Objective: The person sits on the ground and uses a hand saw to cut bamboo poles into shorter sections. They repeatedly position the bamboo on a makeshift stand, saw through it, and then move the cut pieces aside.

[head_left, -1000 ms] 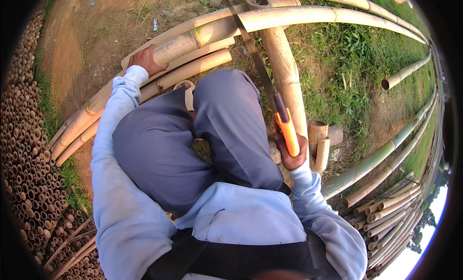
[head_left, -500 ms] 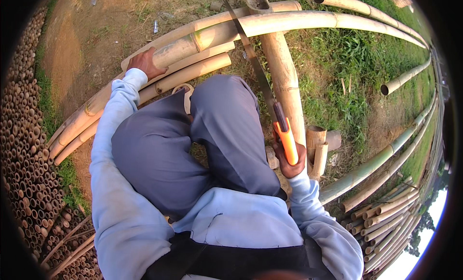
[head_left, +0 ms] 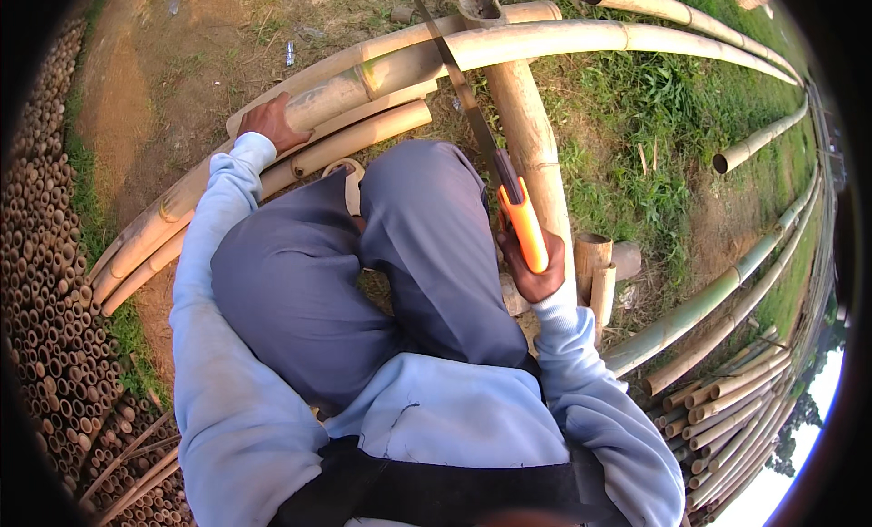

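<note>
My right hand (head_left: 534, 264) is wrapped round the orange and dark handle of a handsaw (head_left: 472, 114). The long blade runs up and away from me and crosses a thick bamboo pole (head_left: 554, 44) a little right of its green-tinged joint. Over the near left end of that pole my left hand (head_left: 275, 125) is closed, fingers round its side. Cut bamboo lengths (head_left: 363, 128) lie beside and under the pole on the left. A stout upright-looking bamboo post (head_left: 529, 132) runs beneath the pole, close to the blade.
Stacked bamboo ends (head_left: 54, 282) fill the left edge. Short bamboo stubs (head_left: 595, 255) stand right of my right hand. Long poles (head_left: 699, 305) lie across grass on the right, with a pile of bamboo (head_left: 736, 418) at lower right. My bent knees (head_left: 418, 191) are just below the pole.
My right hand has moved up and slightly left, pushing the saw farther forward across the pole. My left hand stays on the bamboo.
</note>
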Available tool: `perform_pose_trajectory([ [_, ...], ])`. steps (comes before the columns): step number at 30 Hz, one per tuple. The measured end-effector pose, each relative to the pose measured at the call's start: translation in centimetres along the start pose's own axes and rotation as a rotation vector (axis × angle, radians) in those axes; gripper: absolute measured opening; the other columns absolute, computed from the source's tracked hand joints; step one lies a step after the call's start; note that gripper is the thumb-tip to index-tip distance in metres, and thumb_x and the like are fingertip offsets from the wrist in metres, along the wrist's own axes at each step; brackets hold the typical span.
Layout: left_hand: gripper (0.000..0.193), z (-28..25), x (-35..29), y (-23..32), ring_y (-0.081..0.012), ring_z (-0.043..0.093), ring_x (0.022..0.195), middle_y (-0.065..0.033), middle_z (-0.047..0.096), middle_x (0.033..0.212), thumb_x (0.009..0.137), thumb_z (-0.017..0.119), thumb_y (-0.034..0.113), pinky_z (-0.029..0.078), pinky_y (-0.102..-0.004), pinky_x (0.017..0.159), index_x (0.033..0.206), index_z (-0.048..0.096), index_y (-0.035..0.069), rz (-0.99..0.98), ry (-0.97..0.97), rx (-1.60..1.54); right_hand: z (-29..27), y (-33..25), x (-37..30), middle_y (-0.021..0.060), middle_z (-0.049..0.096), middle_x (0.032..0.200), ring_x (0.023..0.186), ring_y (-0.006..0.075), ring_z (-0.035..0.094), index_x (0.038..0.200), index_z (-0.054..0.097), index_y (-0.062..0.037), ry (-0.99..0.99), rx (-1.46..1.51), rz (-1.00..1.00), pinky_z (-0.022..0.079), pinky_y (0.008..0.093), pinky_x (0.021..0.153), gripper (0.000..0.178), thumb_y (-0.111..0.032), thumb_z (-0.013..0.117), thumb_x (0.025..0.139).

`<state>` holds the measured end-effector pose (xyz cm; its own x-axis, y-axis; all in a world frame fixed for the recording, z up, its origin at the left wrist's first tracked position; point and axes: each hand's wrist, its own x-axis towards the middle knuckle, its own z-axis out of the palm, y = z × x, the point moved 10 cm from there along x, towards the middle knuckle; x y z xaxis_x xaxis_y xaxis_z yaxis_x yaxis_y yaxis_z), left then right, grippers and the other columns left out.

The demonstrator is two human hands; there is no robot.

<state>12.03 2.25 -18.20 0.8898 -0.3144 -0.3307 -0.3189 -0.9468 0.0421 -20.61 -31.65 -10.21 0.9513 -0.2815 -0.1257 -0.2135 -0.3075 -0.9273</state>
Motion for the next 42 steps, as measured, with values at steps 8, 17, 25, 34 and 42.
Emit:
perform_pose_trajectory([
  [8,0.085,0.1,-0.3,-0.1,-0.0399,0.068,0.109,-0.0228,0.071,0.117,0.067,0.083,0.049,0.054,-0.0478,0.097,0.136,0.056,0.007,-0.011,0.087,-0.032,0.7,-1.1,5.1,0.0066,0.059,0.062,0.058,0.0127,0.056,0.082,0.064,0.0017,0.003,-0.025,0.037,0.046,0.033,0.055,0.016,-0.008,0.071,0.092],
  [17,0.087,0.0,-0.5,0.1,-0.0387,0.067,0.111,-0.0215,0.069,0.122,0.067,0.083,0.05,0.052,-0.0474,0.1,0.138,0.055,0.007,-0.02,0.029,0.002,-2.6,0.6,-5.1,0.0074,0.064,0.068,0.062,0.0153,0.062,0.105,0.07,0.0041,0.008,-0.052,0.185,0.05,0.0306,0.061,0.018,-0.006,0.072,0.09],
  [25,0.087,-0.3,-0.2,0.1,-0.0381,0.066,0.115,-0.0201,0.068,0.126,0.068,0.082,0.049,0.052,-0.0468,0.101,0.139,0.055,0.006,-0.025,0.049,-0.013,2.4,0.4,10.1,-0.0001,0.056,0.064,0.058,0.0083,0.05,0.089,0.066,0.0022,-0.002,0.181,-0.088,0.042,0.0294,0.053,0.018,-0.014,0.072,0.094],
  [34,0.087,0.3,-0.2,-0.1,-0.0394,0.067,0.111,-0.0218,0.07,0.119,0.066,0.083,0.052,0.053,-0.0474,0.098,0.136,0.056,0.007,-0.007,0.054,0.003,-2.5,0.7,-7.5,0.0037,0.063,0.069,0.063,0.0104,0.06,0.125,0.068,0.0014,-0.003,-0.016,0.091,0.05,0.0287,0.063,0.035,-0.004,0.07,0.09],
  [42,0.083,-1.0,-0.1,0.1,-0.0399,0.068,0.107,-0.0224,0.071,0.115,0.067,0.082,0.05,0.054,-0.0484,0.096,0.133,0.058,0.007,-0.009,0.082,-0.004,3.2,3.2,10.1,0.0014,0.058,0.065,0.059,0.009,0.051,0.089,0.065,0.0012,-0.013,0.155,-0.064,0.043,0.0299,0.055,0.016,-0.012,0.074,0.093],
])
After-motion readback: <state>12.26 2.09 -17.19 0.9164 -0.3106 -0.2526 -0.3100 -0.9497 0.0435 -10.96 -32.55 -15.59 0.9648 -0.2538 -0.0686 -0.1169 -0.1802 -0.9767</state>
